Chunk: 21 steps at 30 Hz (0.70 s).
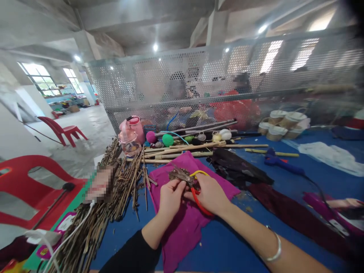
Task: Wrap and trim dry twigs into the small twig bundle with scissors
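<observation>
My right hand point(212, 193) is closed on scissors with one yellow and one red looped handle point(202, 204). Their metal blades point(187, 179) point away from me, up against a brown dried plant piece point(178, 173). Fingertips of my left hand point(172, 195) pinch that piece from below, close to the blades. Exactly where the blades meet it is too small to tell. Both hands are above a magenta cloth point(182, 242) spread on the blue tabletop point(125, 242). A large heap of dried brown stalks point(113, 197) lies to the left of the cloth.
Behind the cloth lie bamboo sticks point(182, 154), yarn balls point(167, 140) and a pink container point(131, 136). A perforated metal screen point(159, 83) rises beyond them. On the right are a black cloth point(239, 167), a blue glue gun point(281, 162) with its cord, and paper cups point(277, 132).
</observation>
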Each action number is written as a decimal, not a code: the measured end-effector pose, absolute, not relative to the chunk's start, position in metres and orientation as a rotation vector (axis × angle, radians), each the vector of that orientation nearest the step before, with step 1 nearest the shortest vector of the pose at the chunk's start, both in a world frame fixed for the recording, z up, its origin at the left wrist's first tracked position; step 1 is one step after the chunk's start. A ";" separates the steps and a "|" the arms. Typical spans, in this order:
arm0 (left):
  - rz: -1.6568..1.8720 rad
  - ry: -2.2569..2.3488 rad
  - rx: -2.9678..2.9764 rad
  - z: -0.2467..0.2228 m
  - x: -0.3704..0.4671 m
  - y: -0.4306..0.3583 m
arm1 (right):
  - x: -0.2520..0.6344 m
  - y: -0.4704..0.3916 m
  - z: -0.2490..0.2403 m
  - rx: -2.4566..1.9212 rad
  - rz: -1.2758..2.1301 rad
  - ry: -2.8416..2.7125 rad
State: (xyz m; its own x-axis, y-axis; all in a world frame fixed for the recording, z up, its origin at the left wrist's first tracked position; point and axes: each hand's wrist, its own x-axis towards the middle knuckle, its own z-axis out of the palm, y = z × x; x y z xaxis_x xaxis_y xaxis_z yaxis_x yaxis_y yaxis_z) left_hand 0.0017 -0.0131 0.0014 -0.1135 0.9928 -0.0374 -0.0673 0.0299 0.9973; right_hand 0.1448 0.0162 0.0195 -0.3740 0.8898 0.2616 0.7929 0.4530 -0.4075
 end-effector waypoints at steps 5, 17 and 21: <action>1.229 1.282 1.109 0.002 0.004 -0.014 | 0.156 0.017 0.021 -1.358 0.311 -2.306; 1.155 1.278 1.046 0.007 0.011 -0.023 | 0.164 0.012 0.016 -1.348 0.612 -2.242; 1.160 1.274 1.075 0.006 0.011 -0.021 | 0.164 0.014 0.016 -1.360 0.555 -2.258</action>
State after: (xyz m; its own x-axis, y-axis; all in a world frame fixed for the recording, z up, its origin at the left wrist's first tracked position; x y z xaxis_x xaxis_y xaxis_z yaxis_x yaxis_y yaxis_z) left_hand 0.0109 -0.0211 0.0060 -0.0393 0.9913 -0.1256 -0.0325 0.1244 0.9917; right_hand 0.1641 0.0141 0.0159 -0.4167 0.8940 0.1647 0.7156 0.4343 -0.5471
